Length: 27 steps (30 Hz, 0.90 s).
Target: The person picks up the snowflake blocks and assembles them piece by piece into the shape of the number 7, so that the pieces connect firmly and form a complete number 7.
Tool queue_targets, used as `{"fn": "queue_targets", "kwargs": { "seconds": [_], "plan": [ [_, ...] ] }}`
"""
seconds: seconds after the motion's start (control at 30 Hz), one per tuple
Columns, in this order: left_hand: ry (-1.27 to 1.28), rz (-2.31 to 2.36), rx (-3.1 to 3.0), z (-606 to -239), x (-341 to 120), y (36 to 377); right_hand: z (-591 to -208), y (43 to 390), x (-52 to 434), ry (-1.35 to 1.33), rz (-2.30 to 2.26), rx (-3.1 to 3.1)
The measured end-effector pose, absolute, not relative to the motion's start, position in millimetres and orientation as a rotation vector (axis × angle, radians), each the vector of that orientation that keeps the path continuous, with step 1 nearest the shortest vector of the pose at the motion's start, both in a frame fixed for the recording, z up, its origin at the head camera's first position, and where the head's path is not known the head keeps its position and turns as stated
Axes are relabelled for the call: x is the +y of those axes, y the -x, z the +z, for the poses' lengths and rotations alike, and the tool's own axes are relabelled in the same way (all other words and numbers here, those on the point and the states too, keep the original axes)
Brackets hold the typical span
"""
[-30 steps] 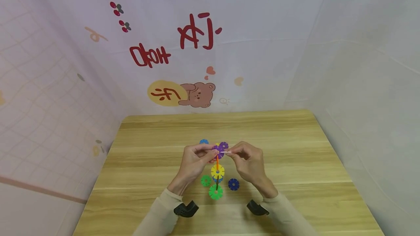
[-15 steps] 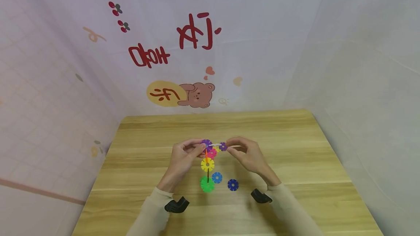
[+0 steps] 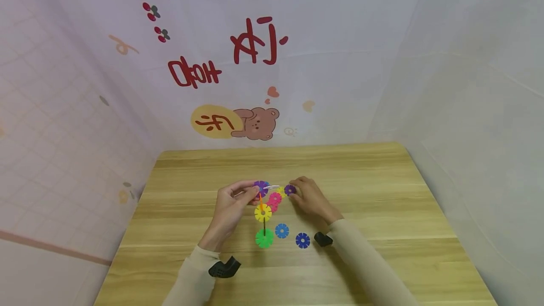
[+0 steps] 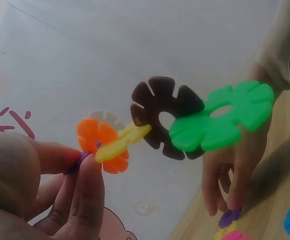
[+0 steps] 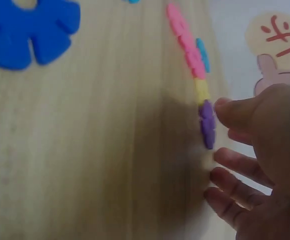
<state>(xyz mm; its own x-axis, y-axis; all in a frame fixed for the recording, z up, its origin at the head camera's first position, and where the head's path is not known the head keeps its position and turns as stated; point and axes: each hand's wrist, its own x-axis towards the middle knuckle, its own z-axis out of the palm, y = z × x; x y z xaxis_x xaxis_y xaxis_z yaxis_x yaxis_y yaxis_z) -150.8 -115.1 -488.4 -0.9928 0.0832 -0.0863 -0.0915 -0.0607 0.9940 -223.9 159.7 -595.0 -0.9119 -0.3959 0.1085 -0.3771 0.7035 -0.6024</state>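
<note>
My left hand point(image 3: 233, 204) pinches a purple slotted snowflake disc point(image 3: 261, 189) between thumb and fingers. Joined to it is a chain: a white disc point(image 3: 270, 187) sticks out to the right, and below come an orange disc point(image 4: 90, 132), a yellow disc point(image 3: 263, 213), a brown disc point(image 4: 165, 95) and a green disc point(image 3: 264, 238). My right hand point(image 3: 309, 197) reaches down over the table, thumb and fingers spread around a loose purple disc point(image 3: 290, 190). In the right wrist view the thumb tip is right at that disc's edge and the other fingers are apart from it.
Loose pink discs point(image 3: 275, 198) and a yellow disc point(image 3: 281, 191) lie beside the purple one on the wooden table point(image 3: 361, 249). Nearer me lie a light blue disc point(image 3: 282, 231) and a dark blue disc point(image 3: 302, 240). A printed white cloth point(image 3: 340, 84) hangs behind.
My left hand has moved left with the chain. My right hand has let go of the white disc, then come down to the loose purple disc on the table.
</note>
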Motion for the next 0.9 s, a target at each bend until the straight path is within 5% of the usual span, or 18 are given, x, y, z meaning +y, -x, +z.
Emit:
{"fn": "queue_targets", "kwargs": {
  "seconds": [0.4, 0.9],
  "plan": [
    [0.014, 2.183, 2.049, -487.8, -116.1, 149.3, -597.1, 227.6, 148.9, 0.501, -0.96, 2.874],
    [-0.026, 2.185, 2.016, -488.2, -107.9, 148.5, -568.4, 205.2, 180.5, 0.333, -1.565, 2.607]
  ]
}}
